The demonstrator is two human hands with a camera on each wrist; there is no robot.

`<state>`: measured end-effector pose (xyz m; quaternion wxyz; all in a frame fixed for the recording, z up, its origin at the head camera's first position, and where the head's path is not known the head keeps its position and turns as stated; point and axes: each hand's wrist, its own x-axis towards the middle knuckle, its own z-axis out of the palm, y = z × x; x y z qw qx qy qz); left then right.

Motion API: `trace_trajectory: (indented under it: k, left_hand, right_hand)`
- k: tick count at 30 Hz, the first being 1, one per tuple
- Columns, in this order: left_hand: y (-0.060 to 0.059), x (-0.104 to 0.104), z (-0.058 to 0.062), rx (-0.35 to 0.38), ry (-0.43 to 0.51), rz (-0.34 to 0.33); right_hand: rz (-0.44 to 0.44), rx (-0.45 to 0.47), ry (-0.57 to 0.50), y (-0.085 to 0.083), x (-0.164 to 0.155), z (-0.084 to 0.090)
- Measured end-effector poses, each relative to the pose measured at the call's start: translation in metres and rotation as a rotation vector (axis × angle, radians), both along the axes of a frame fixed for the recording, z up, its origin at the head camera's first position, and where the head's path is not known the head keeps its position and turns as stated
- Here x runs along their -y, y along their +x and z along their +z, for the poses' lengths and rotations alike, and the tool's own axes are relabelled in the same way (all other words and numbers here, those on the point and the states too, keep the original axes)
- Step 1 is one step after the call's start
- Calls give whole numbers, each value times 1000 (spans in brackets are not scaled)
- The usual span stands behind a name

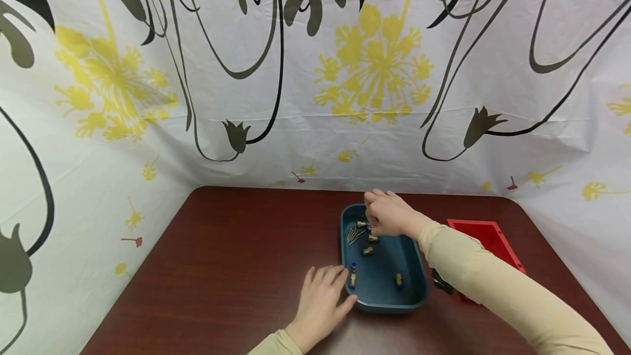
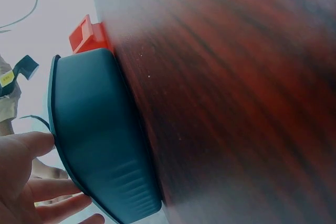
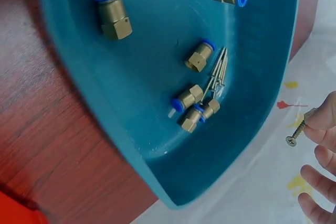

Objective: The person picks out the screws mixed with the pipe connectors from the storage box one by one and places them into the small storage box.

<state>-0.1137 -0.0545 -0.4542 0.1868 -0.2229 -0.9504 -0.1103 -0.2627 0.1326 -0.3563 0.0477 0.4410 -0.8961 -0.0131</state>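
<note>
My right hand [image 1: 391,213] is over the far part of a blue-green tray [image 3: 173,192]. Between thumb and fingertip it pinches a screw [image 3: 296,132], head pointing away from the fingers. At the tray's near left rim, my left hand [image 1: 320,301] rests with fingers spread, fingertips right at the edge. Inside the tray lie several brass push-in fittings with blue collars, such as one fitting [image 3: 114,14] lying apart from the rest. A small bunch of screws [image 3: 218,72] lies beside a cluster of fittings [image 3: 191,108] at the far end.
To the right of the tray is a red bin [image 1: 485,237], partly hidden by my right sleeve. A dark object [image 1: 442,282] lies between them. The dark wooden table [image 1: 236,256] meets a white patterned curtain [image 1: 296,97] at the back.
</note>
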Motion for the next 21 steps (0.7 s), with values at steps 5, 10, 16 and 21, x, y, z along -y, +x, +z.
trace_trajectory:
  k: [5,10,16,21]
  left_hand:
    - [0,0,0,2,3,-1]
    - [1,-1,0,-5,4,1]
    - [0,-1,0,-7,5,3]
    - [0,-2,-1,-16,5,2]
  right_hand:
    - [-1,-8,5,3,-8,5]
    - [-1,-9,-9,5,-17,8]
    - [-1,-40,-29,7,-29,12]
    - [-12,-46,-32,7,-40,15]
